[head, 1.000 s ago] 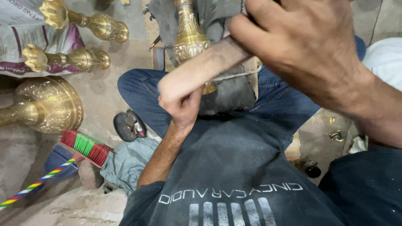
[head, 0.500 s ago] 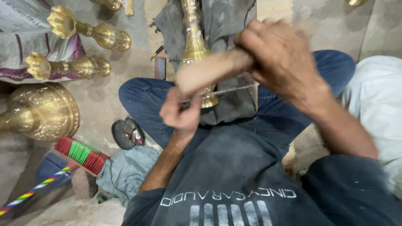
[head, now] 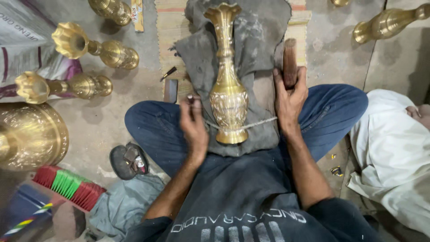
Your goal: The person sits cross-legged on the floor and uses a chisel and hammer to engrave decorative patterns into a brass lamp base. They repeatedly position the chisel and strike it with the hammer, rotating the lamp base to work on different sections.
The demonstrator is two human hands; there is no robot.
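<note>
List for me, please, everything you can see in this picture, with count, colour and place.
brass vase: one, gold, lying on the cloth over the lap, mouth pointing away
grey cloth: one, dark grey, under the vase
cord: one, pale, across the vase's lower body
wooden block: one, brown, in the right hand
other brass vases: at least five, gold, lying on the floor at left and top right
large brass vessel: one, gold, far left
brush: one, red and green, lower left
woven mat: one, beige, under the cloth
white fabric: one heap, right edge
left hand: holds a small tool, beside the vase
right hand: grips the block
</note>
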